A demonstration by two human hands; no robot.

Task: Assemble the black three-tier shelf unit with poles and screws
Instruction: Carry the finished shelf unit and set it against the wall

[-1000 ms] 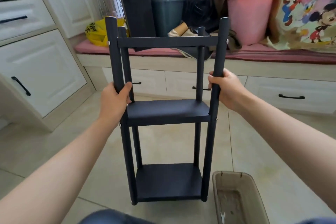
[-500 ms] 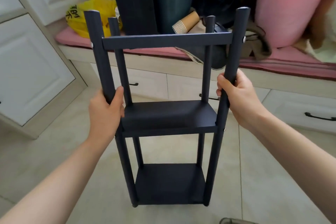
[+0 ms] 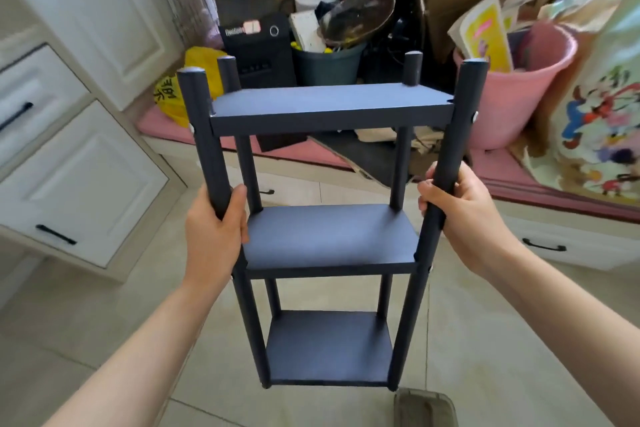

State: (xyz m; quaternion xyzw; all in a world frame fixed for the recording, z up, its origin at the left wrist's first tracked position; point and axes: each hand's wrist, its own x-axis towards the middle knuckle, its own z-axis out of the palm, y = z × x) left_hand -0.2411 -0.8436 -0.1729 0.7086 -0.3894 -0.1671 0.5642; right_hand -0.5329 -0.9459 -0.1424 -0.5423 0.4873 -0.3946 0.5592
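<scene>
Your left hand [image 3: 214, 232] wraps the front-left pole [image 3: 202, 128] and your right hand [image 3: 464, 215] wraps the front-right pole [image 3: 453, 149], both just above the middle tier, which holds the black three-tier shelf unit [image 3: 329, 239] upright and balanced before you. Its feet may hang just clear of the tiled floor [image 3: 86, 315]; the view won't settle it. All tiers look fitted.

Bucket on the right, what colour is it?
The bucket is pink; head view shows it.
</scene>
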